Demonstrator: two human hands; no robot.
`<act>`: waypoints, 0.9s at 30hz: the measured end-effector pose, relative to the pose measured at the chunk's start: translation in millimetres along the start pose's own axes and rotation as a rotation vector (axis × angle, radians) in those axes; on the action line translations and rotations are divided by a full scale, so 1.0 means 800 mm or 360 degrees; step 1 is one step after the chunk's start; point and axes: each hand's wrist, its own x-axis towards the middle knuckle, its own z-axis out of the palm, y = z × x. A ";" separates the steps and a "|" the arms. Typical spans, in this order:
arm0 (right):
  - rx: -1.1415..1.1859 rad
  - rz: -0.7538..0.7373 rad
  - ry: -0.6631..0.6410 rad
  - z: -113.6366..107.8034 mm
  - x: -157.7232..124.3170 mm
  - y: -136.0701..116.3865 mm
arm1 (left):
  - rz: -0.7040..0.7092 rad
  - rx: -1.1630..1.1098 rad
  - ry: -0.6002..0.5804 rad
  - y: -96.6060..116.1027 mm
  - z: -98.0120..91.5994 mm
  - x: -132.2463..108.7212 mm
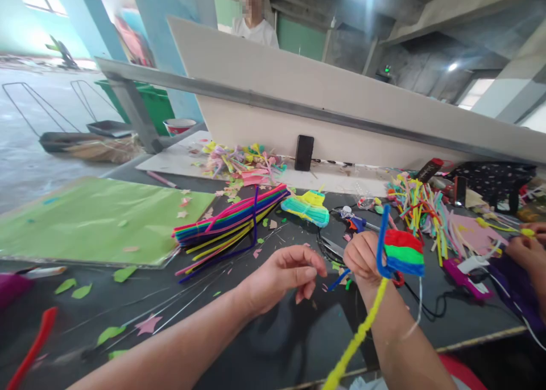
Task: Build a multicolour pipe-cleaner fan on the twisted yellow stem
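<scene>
My left hand (294, 273) hovers over the dark table, fingers loosely curled and thumb apart, with nothing visible in it. Beside it my right hand (362, 253) is closed at the blue edge of a pipe-cleaner flag (404, 252); its exact grip is hidden. The flag has red, green and blue bands, an upright blue pipe cleaner (381, 242) at its side and a twisted yellow stem (358, 333) running down toward me. Scissors (333, 248) lie partly hidden behind my right hand. A short blue pipe-cleaner piece (340, 279) is below it.
A bundle of coloured pipe cleaners (230, 219) and a turquoise-yellow bundle (306, 207) lie ahead. A green sheet (94, 219) is left. A glue gun (358, 224), phone (304, 152) and cut pieces (412, 208) stand further back. Another person's hand (522, 259) works at right.
</scene>
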 end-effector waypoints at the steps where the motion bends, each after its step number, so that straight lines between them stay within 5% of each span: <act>1: -0.0029 0.0038 0.0047 0.004 0.001 0.002 | 0.0005 0.0043 0.0008 -0.001 0.001 0.000; 8: -0.0459 0.0665 0.0698 0.021 0.007 0.016 | 0.0068 0.0028 0.0227 -0.006 -0.001 0.006; 19: -0.0562 0.0942 0.0731 0.029 0.018 0.021 | 0.0147 0.0029 0.0571 -0.009 -0.011 0.015; 27: -0.0829 0.0980 0.0704 0.033 0.017 0.005 | 0.0126 -0.0005 0.0616 -0.001 -0.018 0.013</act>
